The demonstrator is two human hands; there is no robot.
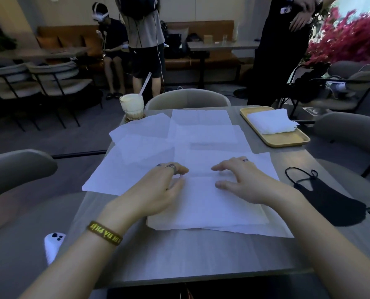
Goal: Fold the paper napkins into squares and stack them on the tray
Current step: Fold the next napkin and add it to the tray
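Both hands' fingers (181, 169) press flat on folded napkin (203, 203)

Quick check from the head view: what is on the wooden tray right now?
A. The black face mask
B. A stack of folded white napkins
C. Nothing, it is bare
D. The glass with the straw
B: a stack of folded white napkins lies on the wooden tray at the table's far right corner, while the black face mask lies on the table by the right hand and the glass stands at the far left.
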